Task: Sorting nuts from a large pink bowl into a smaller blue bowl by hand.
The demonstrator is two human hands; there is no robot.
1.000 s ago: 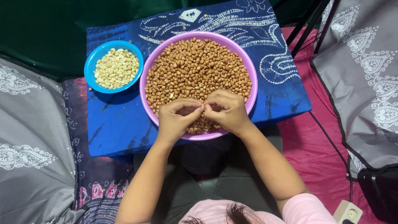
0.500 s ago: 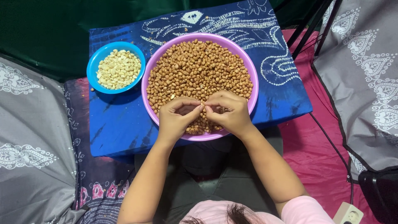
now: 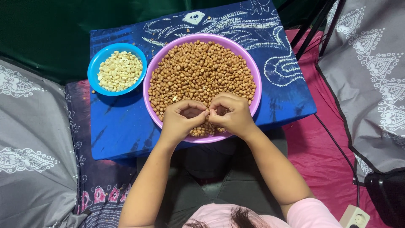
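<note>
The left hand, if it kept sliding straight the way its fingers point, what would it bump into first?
The left hand curls toward the right, so it would probably meet the right hand first; their fingertips already look nearly touching over the brown peanuts in the pink bowl. Depth is hard to judge from above.

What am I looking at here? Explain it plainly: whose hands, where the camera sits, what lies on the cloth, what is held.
There is no machine. A camera on a person's head looks straight down at their two bare hands. A blue patterned cloth covers a low surface. On it stand a large pink plastic bowl full of brown-skinned peanuts and a small blue plastic bowl of pale skinned peanuts. The left hand and right hand meet over the pink bowl, fingertips pinched together; what they pinch is hidden.
</note>
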